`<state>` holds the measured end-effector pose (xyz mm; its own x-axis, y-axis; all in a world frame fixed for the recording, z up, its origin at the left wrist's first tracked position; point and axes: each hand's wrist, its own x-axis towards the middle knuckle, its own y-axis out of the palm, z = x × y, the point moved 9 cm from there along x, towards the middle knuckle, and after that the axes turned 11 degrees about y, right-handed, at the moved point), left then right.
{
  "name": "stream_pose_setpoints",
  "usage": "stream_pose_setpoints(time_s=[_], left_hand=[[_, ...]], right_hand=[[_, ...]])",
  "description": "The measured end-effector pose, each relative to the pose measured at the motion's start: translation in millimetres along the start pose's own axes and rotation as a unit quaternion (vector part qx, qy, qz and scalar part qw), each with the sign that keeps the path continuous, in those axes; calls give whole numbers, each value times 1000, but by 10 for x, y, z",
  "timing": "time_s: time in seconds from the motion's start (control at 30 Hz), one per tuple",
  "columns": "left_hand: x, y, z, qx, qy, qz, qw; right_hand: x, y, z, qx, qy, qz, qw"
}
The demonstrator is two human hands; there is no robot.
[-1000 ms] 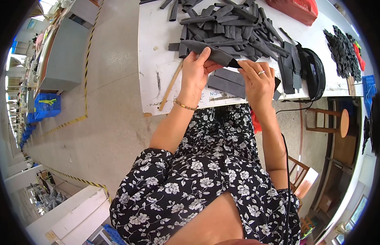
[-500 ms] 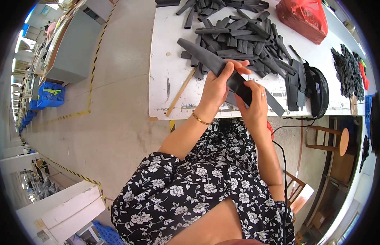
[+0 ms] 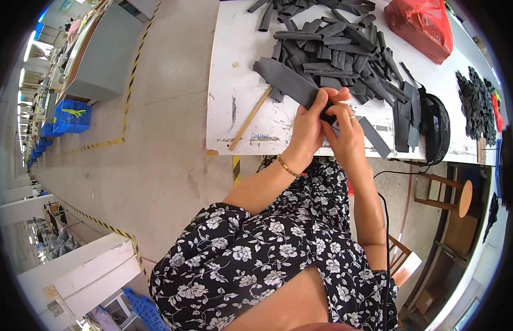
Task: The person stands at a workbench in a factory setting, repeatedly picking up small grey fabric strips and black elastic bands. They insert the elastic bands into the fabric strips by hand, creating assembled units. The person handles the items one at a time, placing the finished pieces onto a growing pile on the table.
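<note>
Hands meet over the near edge of the white worktop [image 3: 234,66] in the head view, the only view there is. The left hand [image 3: 307,129] pinches a long dark grey strip [image 3: 287,81] between thumb and fingers; the right hand [image 3: 345,135], a ring on one finger, closes on the same strip just beside it, so both grip it close together near its middle. One end of the strip runs up and left over the worktop, the other slants down to the right toward the worktop's edge. Exactly how the fingertips sit on it is hidden by the knuckles.

The strip looks flat, light and limp, like felt or foam sheet: it would likely bend and sag wherever it is unsupported, and it seems neither slippery nor fragile. A hold across its width, near the stretch being worked, should control it best; held by one end it would droop.

Behind the hands lies a heap of like strips [image 3: 339,49]. A wooden stick [image 3: 250,118] rests to the left, a red bag [image 3: 419,25] at the far right, a black round object [image 3: 436,127] near the right edge, and small dark pieces [image 3: 477,105] beyond it.
</note>
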<state>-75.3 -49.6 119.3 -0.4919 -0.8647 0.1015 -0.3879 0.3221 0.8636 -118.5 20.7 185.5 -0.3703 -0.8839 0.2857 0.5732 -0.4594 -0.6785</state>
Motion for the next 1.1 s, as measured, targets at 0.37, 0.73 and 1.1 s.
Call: stream_pose_setpoints(time_s=[0.37,0.73,1.1], left_hand=[[218,-92,-375,-52,68,-39,996],[51,-20,-252,-49,72,-73,994],[39,-44,-230,-47,68,-76,994]], right_hand=[[-7,-125,-24,-4,-61,-30,998],[43,-70,-10,24,-64,-45,997],[52,-46,-42,30,-56,-39,997]])
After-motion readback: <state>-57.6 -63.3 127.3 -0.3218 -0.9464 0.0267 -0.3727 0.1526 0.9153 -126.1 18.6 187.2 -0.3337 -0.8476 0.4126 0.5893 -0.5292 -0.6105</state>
